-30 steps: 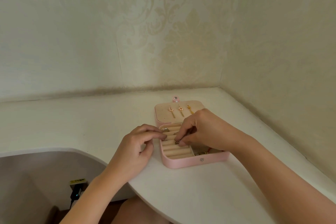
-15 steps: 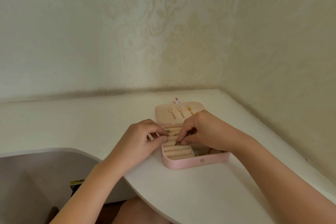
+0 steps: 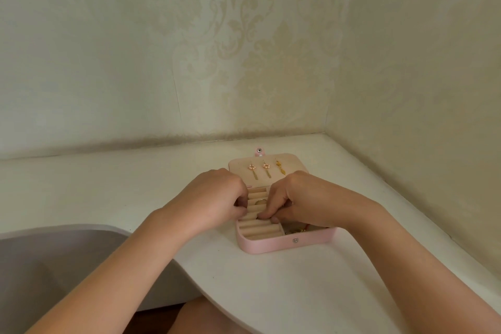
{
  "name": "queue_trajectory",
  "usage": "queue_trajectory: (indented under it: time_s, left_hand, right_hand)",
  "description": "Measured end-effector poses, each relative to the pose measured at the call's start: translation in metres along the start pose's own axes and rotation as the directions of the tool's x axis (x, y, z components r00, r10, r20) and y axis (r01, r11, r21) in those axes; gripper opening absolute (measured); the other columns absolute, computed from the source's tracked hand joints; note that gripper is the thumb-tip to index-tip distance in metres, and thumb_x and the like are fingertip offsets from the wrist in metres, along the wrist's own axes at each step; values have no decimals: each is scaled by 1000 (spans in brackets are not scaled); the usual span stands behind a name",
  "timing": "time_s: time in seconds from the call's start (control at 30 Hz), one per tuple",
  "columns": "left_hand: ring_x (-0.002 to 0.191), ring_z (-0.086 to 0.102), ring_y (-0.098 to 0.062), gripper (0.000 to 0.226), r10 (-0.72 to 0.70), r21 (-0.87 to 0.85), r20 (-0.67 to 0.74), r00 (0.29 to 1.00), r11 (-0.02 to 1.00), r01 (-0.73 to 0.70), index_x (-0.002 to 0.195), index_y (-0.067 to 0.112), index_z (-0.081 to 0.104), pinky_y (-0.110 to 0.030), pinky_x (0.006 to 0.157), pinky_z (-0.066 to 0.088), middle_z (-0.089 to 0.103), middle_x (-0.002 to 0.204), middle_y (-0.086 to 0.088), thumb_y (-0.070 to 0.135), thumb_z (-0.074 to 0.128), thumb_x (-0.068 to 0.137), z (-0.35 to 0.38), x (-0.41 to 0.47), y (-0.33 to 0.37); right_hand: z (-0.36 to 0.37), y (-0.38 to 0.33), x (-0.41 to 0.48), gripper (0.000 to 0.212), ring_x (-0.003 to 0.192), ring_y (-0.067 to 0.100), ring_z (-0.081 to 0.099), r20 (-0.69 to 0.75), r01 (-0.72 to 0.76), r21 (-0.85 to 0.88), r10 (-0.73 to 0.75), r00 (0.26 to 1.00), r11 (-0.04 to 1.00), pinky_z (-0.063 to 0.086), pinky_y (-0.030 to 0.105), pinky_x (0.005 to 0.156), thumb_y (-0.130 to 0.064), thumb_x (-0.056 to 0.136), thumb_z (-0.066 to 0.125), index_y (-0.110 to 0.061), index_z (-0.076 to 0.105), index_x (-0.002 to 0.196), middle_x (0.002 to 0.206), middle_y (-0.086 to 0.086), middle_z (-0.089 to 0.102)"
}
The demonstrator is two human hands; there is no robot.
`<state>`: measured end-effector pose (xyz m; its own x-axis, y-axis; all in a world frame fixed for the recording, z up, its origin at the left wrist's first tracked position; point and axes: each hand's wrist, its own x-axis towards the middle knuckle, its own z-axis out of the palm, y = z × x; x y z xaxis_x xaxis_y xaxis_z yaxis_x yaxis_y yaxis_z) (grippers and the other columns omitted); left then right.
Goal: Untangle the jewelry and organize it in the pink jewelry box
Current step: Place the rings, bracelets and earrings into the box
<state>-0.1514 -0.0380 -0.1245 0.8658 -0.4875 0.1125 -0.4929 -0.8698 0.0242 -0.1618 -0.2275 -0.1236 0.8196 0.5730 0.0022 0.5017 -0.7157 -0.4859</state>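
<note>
The pink jewelry box (image 3: 271,246) lies open on the white counter (image 3: 271,295), near the corner of the patterned wall (image 3: 244,62). Its lid (image 3: 294,163) lies flat behind it. Two pink flower earrings (image 3: 252,167) and a gold leaf earring (image 3: 279,167) are pinned in a row on the lid's lining.

Both hands are over the beige ring rolls (image 3: 260,231) in the left part of the box. The left hand (image 3: 214,195) has its fingers curled at the left ends of the rolls. Whether its grip holds the box wall or anything else I cannot tell.

The right hand (image 3: 303,198) has a narrow grip, thumb and fingertips drawn together and pressed down on a roll. What lies between them is hidden. A ring (image 3: 260,201) sits in a slot between the two hands. Below the right hand, a compartment holds a small heap of jewelry (image 3: 295,229), too small to make out.
</note>
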Motion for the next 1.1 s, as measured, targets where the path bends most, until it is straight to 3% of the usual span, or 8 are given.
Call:
queue_trajectory:
  time_s: [0.27,0.47,0.63,0.73,0.83,0.9,0.97,1.1]
  left_hand:
    - [90,59,-16,21,65,22,-50,997,998,-64,97,24,71,-29,75,45,67,97,4,33,54,90,6,-2,0]
    - [86,55,-10,17,0,-129,-77,997,992,-10,94,27,73,-25,68,36,63,98,9,36,59,89,9,-8,-1]
    - [80,61,-15,18,-51,-285,-105,993,958,19,84,24,75,-34,73,48,67,87,4,35,61,88,13,-9,-7]
    - [78,62,-3,8,-265,-556,-230,936,826,98,86,27,73,-13,68,44,67,87,13,28,65,87,16,-4,-15]
    - [82,65,-14,22,-482,-683,-70,874,661,310,88,16,68,-23,76,49,70,86,1,37,60,89,14,12,-29]
    - [76,66,-23,38,-518,-777,188,834,441,449,94,2,65,-33,78,54,70,85,-10,39,57,91,12,25,-35]
    - [68,65,-22,45,-454,-800,418,787,226,555,103,-4,60,-30,69,54,70,87,-15,40,57,92,10,35,-39]
    - [63,69,-16,49,-294,-772,591,752,66,632,111,-4,62,-22,57,56,72,89,-14,40,56,91,11,46,-60]
  right_hand:
    - [1,2,0,22,81,0,60,2,-24,35,24,1000,999,49,19,79,-9,84,67,-23,76,98,84,-17,65]
    - [0,3,0,23,74,-5,55,19,-37,33,36,999,999,45,13,74,-12,84,67,-25,75,101,78,-20,59]
    - [-8,4,-5,18,76,-6,56,-5,-17,99,18,1000,995,41,9,71,-17,83,70,-26,76,97,85,-15,65]
    - [-30,20,-10,10,76,4,63,-184,-86,238,132,974,967,49,18,73,-20,82,71,-26,77,88,83,-5,71]
    - [-50,50,-18,11,61,14,66,-339,-305,285,393,855,909,54,22,59,-18,86,67,-12,75,82,71,4,71]
    - [-54,66,-24,18,54,17,65,-252,-488,291,558,791,823,52,20,51,-18,90,62,-2,70,85,69,8,70]
    - [-50,68,-28,24,55,20,66,-39,-612,250,639,768,750,54,23,52,-21,94,57,1,67,92,70,12,71]
    - [-43,63,-29,22,64,25,69,156,-568,302,548,822,765,55,27,56,-15,98,46,-2,64,103,78,17,72]
